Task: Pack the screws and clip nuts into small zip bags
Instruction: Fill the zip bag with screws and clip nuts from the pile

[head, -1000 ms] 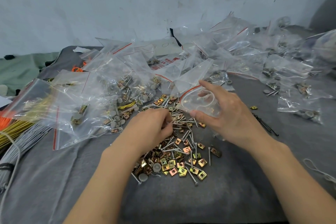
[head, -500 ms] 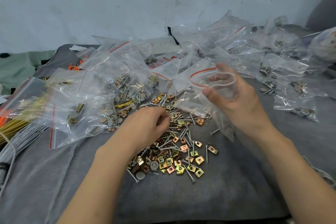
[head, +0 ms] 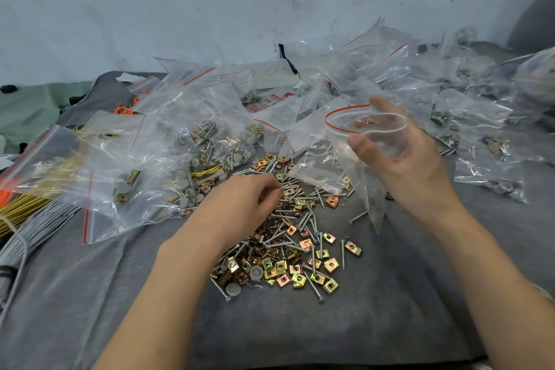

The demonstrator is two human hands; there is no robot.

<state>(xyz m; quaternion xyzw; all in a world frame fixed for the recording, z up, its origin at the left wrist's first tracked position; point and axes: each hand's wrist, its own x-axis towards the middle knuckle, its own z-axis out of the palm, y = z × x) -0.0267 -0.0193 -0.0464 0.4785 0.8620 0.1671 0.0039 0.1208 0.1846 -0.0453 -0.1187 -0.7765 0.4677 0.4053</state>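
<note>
Above the screws [head: 289,221], right hand [head: 404,167] grips zip bag [head: 368,189].

Clip nuts [head: 295,267]: brassy gold, copper, some with yellow-green sheen. Screws [head: 303,221]: silver. Zip bag [head: 342,138]: clear, red seal stripe. Worktop [head: 300,333] cover: dark grey. Round caps [head: 233,289]: pale grey. Cable ties [head: 123,109]: orange. Wire bundle [head: 39,228]: grey. Wall [head: 210,9]: off-white, dark specks. Cloth [head: 30,105], far left: green.

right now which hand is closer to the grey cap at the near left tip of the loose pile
Left. The left hand is on the pile just beyond the grey cap; the right hand is farther right, holding an open zip bag.
</note>
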